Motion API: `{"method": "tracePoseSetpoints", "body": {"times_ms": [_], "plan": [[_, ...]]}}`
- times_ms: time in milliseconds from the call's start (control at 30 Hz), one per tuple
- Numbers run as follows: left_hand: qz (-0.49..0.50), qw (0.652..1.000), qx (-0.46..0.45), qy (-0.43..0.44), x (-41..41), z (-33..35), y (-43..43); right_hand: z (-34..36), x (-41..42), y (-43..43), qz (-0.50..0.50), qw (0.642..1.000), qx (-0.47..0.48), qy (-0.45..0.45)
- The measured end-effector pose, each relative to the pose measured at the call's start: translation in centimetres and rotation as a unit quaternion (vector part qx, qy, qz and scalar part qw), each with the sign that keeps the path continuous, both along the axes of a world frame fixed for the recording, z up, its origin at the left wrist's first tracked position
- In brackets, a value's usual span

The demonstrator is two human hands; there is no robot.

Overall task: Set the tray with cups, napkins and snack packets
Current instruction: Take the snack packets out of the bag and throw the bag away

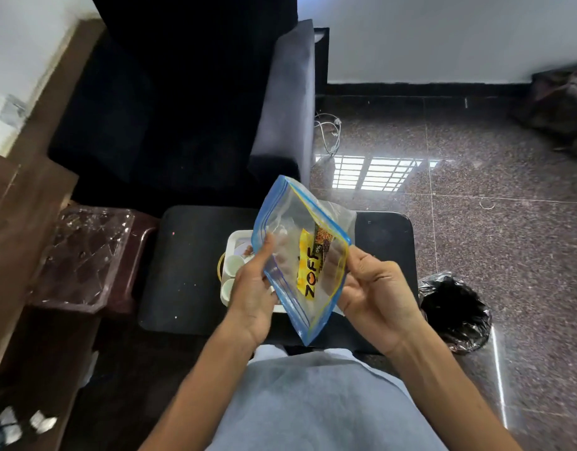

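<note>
The zip bag (282, 219) is clear, glossy plastic (faintly creased); the counter (189, 271) looks matt black, the floor (492, 239) polished speckled stone, the bin liner (453, 310) crinkled shiny plastic.

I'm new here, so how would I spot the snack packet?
Find the black table by the sofa. Above it, the left hand and right hand hold a clear blue-edged bag. The packet inside is yellow with black letters, unlike the white cups below.

Zip bag (282, 219) w/ snack pkt (309, 265) betw. L hand (253, 294), R hand (375, 291)
</note>
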State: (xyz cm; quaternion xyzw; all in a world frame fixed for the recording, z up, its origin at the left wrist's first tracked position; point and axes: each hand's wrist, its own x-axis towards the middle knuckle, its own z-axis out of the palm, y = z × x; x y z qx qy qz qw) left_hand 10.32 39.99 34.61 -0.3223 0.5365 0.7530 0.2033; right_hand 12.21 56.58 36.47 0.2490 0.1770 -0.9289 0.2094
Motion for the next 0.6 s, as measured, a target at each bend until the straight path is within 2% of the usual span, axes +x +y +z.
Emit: {"method": "tracePoseSetpoints", "body": {"times_ms": [100,200,300,400,433,467,533,567,600], "plan": [[0.017,0.999,-0.028,0.012,0.3,-0.1,1.3,-0.3,0.3,-0.3,0.02,0.999,0.012,0.023],[0.057,0.998,0.008,0.004,0.2,-0.2,1.7,-0.8,1.1,-0.3,0.015,0.997,0.066,0.035],[0.082,0.994,0.074,-0.009,0.3,0.0,1.2,-1.4,2.4,-0.1,-0.041,0.977,0.211,0.007],[0.074,0.992,0.1,-0.003,0.5,0.1,0.2,-2.2,4.1,0.1,-0.088,0.931,0.348,-0.061],[0.069,0.992,0.101,0.004,0.6,0.2,-0.1,-2.4,4.6,-0.1,-0.097,0.903,0.412,-0.073],[0.064,0.992,0.103,0.014,0.7,0.3,-0.5,-2.3,5.0,-0.3,-0.103,0.857,0.502,-0.062],[0.046,0.994,0.093,0.03,0.9,0.4,-1.5,-1.4,5.1,-1.0,-0.107,0.696,0.708,0.053],[0.036,0.995,0.082,0.039,1.0,0.5,-2.0,-0.7,4.7,-1.3,-0.107,0.618,0.763,0.152],[0.03,0.996,0.074,0.047,1.0,0.5,-2.5,-0.1,3.9,-1.7,-0.089,0.564,0.78,0.254]]}}
